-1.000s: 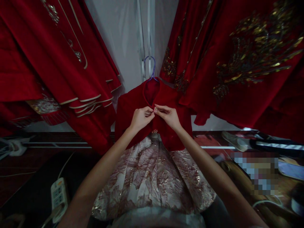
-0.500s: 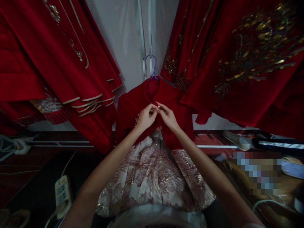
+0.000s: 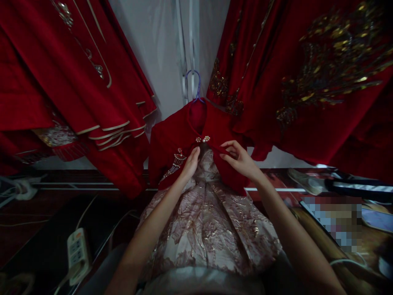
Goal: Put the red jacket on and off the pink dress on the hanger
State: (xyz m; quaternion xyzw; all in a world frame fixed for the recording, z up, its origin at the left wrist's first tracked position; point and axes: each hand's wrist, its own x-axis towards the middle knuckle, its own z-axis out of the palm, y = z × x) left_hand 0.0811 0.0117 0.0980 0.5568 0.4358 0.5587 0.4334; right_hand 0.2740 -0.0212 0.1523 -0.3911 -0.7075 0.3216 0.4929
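A short red jacket [image 3: 172,127] hangs on a purple hanger [image 3: 198,86], over a pale dress [image 3: 202,229] with a shiny floral pattern. Its two fronts meet at a beaded clasp [image 3: 203,139] below the collar and part beneath it. My left hand [image 3: 190,164] rests along the inner edge of the left front, fingers stretched out and lying close together. Beside it on that panel is a beaded tassel ornament [image 3: 178,159]. On the other front, my right hand [image 3: 238,157] pinches the jacket's edge between thumb and fingers.
Red garments with pale piping [image 3: 101,94] hang at left, and a red garment with gold sequins [image 3: 334,61] at right. A power strip [image 3: 78,254] lies low at left. At right are a shoe [image 3: 303,180] and a phone-like device [image 3: 379,218].
My hands have come apart from the collar clasp, which now shows joined. The left has moved slightly down, the right outward to the right front's edge.
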